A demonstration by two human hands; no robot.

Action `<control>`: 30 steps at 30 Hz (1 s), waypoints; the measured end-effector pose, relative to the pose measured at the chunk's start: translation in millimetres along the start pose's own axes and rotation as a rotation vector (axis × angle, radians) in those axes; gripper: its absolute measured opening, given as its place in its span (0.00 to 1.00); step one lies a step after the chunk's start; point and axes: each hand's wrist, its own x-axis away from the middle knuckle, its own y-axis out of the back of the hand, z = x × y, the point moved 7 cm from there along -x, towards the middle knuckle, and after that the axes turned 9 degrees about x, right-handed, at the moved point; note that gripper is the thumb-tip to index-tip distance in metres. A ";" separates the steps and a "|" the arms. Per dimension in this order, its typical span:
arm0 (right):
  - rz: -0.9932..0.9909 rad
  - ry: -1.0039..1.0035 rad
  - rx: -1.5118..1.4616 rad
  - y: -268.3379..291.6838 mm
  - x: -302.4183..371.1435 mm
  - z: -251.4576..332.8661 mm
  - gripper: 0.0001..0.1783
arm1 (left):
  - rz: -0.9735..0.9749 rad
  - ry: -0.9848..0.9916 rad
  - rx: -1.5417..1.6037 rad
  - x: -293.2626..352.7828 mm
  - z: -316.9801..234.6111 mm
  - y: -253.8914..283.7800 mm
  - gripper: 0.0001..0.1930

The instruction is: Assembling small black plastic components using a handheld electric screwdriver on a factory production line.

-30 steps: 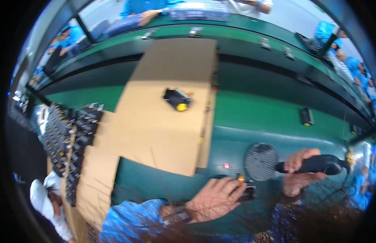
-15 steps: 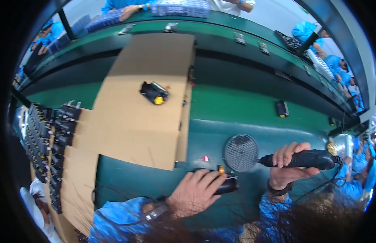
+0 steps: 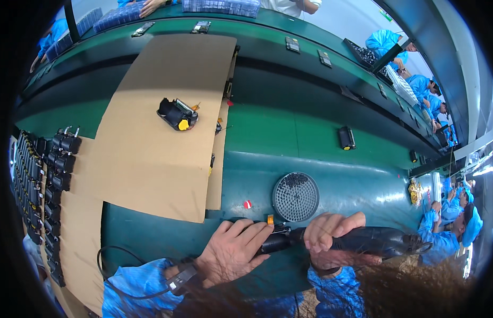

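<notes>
My left hand [image 3: 233, 252] is closed over a black plastic housing [image 3: 274, 243], pressing it on the green bench; my palm and fingers cover most of it. An orange ribbon tab [image 3: 270, 219] sticks up from its far side. My right hand [image 3: 334, 238] is wrapped round a black electric screwdriver [image 3: 371, 241], lying almost level. Its front end meets the right end of the housing; the tip itself cannot be made out. Just beyond my hands stands a round grey dish [image 3: 295, 205] with small dark screws heaped at its far side.
A cardboard sheet [image 3: 151, 164] bears another black housing [image 3: 178, 114] with a yellow spot. Rows of similar parts [image 3: 60, 164] stand at the left. A red-and-white scrap [image 3: 248, 204] lies near the dish. A corded strap [image 3: 181, 280] circles my left wrist. Co-workers sit beyond the raised shelf.
My right hand has brought the screwdriver left and nearer, from beside the dish to the end of the housing. My left hand stays on the housing. The whole view has shifted slightly.
</notes>
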 end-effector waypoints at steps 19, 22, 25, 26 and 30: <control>0.047 -0.074 0.037 -1.3 5.7 -17.9 0.47 | -0.007 0.020 0.017 -2.0 1.0 2.7 0.34; 0.060 -0.061 0.038 -2.1 4.7 -20.1 0.47 | -0.002 0.030 0.031 -1.4 0.5 1.9 0.34; 0.072 -0.036 0.054 -6.0 6.4 -19.1 0.46 | -0.005 0.021 0.030 -0.9 -0.5 1.5 0.34; 0.039 -0.041 0.059 -4.8 7.2 -18.6 0.46 | -0.011 0.018 0.033 -0.8 -0.6 1.4 0.34; 0.142 -0.028 0.034 -8.9 2.8 -16.8 0.45 | -0.022 0.020 0.030 -1.3 -0.8 2.8 0.34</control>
